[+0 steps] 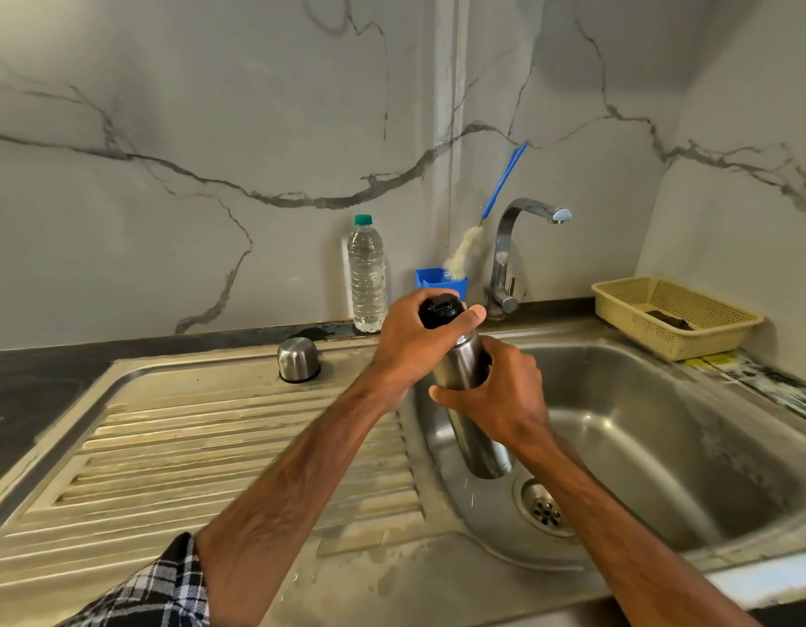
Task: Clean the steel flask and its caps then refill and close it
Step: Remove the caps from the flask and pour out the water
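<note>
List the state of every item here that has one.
steel flask: tilted over the sink, gripped by right hand
black cap: on flask mouth, gripped by left hand
steel cap: off, mouth down on drainboard
tap: no water running
water bottle: upright, capped

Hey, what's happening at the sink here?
A person is holding a steel flask over the sink basin. The right hand grips the flask's body, and the left hand is curled around the black inner cap at its top. Whether the cap is being tightened or loosened cannot be told. The steel outer cap stands apart on the drainboard. No water runs from the tap. A bottle brush sits in a blue holder behind.
</note>
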{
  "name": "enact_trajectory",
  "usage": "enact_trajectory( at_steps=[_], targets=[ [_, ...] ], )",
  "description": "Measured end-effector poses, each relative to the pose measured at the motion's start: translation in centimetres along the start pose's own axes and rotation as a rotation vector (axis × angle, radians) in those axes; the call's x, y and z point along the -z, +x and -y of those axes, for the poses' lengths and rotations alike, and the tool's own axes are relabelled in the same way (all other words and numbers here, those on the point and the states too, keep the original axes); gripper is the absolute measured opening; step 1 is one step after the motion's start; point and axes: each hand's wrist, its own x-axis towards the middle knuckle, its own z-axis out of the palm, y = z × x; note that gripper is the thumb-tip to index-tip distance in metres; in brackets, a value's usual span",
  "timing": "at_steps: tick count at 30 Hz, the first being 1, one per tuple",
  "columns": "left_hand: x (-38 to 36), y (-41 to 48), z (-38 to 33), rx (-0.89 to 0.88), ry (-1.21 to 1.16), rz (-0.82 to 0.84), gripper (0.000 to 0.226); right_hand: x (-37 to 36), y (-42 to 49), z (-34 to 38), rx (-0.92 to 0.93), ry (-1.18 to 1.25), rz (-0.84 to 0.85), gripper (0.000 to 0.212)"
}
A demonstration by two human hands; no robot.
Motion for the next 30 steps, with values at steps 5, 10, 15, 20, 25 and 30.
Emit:
enact_trajectory(
  at_steps=[5,10,15,20,25,30],
  targets=[
    [0.8,0.6,-0.4,0.0,-0.096,0.285,0.054,1.3,0.4,-0.8,-0.052,0.063,-0.052,0.052],
    [0.8,0.0,-0.5,-0.035,0.01,-0.006,0.055,1.1,0.5,-0.6,-0.071,0.028,-0.035,0.058],
    [-0.1,-0.4,-0.1,0.082,0.031,-0.06,0.074,0.0,0.1,-0.1,-0.005,0.002,0.016,0.055],
    [0.1,0.2,-0.1,-0.026,-0.017,0.129,0.054,0.3,0.3,-0.5,-0.029,0.035,-0.01,0.053],
    [0.7,0.3,-0.2,-0.063,-0.038,0.116,0.048,1.0,0.4,-0.8,-0.058,0.014,-0.032,0.057],
    [0.4,-0.2,0.1,0.071,0.028,-0.012,0.075,-0.2,0.2,-0.3,-0.042,0.008,0.006,0.059]
  ],
)
